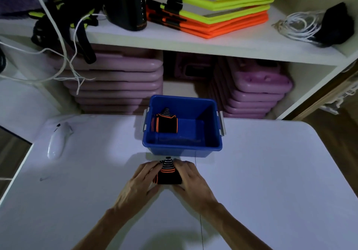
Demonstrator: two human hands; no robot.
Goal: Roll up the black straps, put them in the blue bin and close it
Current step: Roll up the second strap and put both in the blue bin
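Note:
The open blue bin stands on the white table, just beyond my hands. Inside it, at the left, lies one rolled black strap with orange stripes. A second black strap with orange and white stripes sits on the table right in front of the bin, rolled up, its striped end pointing toward the bin. My left hand grips its left side and my right hand grips its right side. No bin lid is visible.
A white handheld device lies on the white table at the left. Behind the table stands a shelf with stacked pink boards below, yellow and orange frames, a black bottle, black straps and white cords above.

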